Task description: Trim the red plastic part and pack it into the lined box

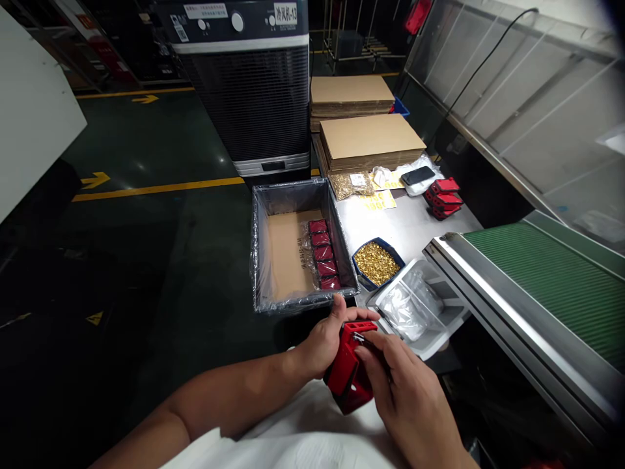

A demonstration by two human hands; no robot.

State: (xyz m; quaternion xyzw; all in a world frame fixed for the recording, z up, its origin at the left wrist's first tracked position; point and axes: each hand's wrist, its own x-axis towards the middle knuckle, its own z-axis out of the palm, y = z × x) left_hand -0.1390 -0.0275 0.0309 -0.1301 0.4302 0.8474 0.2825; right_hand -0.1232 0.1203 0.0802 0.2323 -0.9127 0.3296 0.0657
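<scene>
My left hand (321,344) is closed around a red and black plastic housing (343,365), thumb up along its far side, in front of my body. On the other side of it, my right hand (415,387) has its thumb and index finger pinched at a small silvery metal piece (359,337) by the housing's upper opening. The piece's exact shape is too small to make out. Just beyond my hands, a blue tray (401,262) of small gold-coloured metal parts (377,262) stands beside a white divided bin (454,319) with clear plastic bags (410,306).
A plastic-lined grey crate (258,260) holds a row of bagged red pieces (322,253) on cardboard. Stacked red housings (444,197) and a phone (417,175) lie on the metal table (415,221). A green conveyor (547,280) runs at right; cardboard stacks (371,140) and an air cooler (254,98) stand behind.
</scene>
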